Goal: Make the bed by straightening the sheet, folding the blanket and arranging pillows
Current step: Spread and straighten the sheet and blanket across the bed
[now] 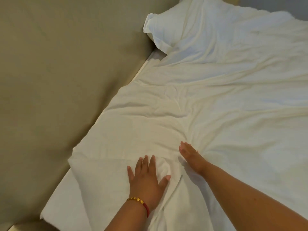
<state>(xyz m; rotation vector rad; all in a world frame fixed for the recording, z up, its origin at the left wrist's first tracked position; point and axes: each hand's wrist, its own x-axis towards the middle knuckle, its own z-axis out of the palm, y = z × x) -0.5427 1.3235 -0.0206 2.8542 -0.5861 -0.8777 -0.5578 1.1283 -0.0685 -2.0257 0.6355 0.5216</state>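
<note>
Head view. Both hands lie on a white blanket point(208, 100) that covers most of the bed, wrinkled throughout, with creases fanning outward from the spot where the hands press.

Left hand point(146, 177): flat, palm down, fingers spread and thumb held out to the side, gripping nothing. It presses on the blanket near its lower left corner, where the cloth is folded back on itself in a diagonal edge. A bracelet point(140, 203) of gold beads on red cord sits at that wrist.

Right hand point(190, 154): also open, fingers straight and together, laid on the blanket just beyond and to the right of the left hand. Its edge pushes into the fabric; a small bunch of cloth rises between the two hands.

Pillow point(166, 25): white, at the far end of the bed against the beige headboard point(66, 72). Its left corner sticks out; the blanket overlaps its right part.

Sheet point(56, 197): a strip of it shows along the left edge of the mattress, beside the headboard panel, not covered by the blanket.
</note>
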